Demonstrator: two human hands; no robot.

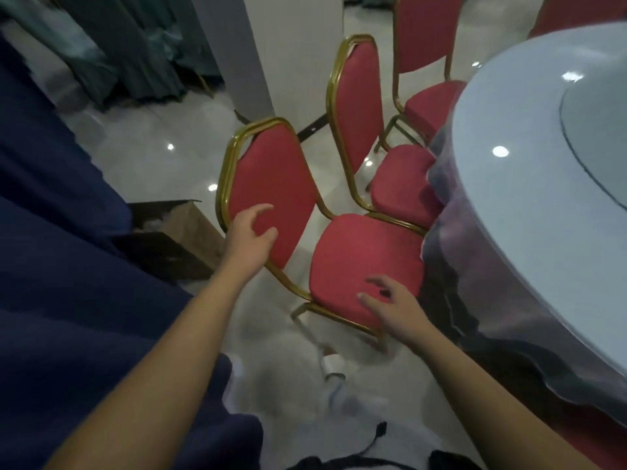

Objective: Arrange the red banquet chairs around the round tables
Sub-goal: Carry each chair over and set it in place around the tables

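Three red chairs stand in a curved row along the edge of the round table (543, 147). Nearest chair (366, 262): gold frame, seat facing the table, its table-side edge right at the hanging cloth (475, 266). Second chair (356, 103) is just beyond it, with its seat partly tucked under the cloth. Third chair (420, 32) is behind that, near the top of the view. The row follows the table's curve, which I judge to be the spacing the task wants.

Left hand (252, 228): at the lower side of the nearest chair's backrest, thumb and fingers spread and loosely bent, clasping nothing. Contact with the fabric: cannot tell. Right hand (393, 310): over the seat's near front corner, fingers splayed, likewise released. With one hand at each end of the chair, the placement suits nudging or turning it square to the table.

Surroundings: a white pillar (298, 45) rises close behind the backrests, so there is little room to pull chairs outward. An opened cardboard box (169, 239) sits on the glossy floor (152, 154) to the left. Dark blue fabric (51, 198) fills the left side.
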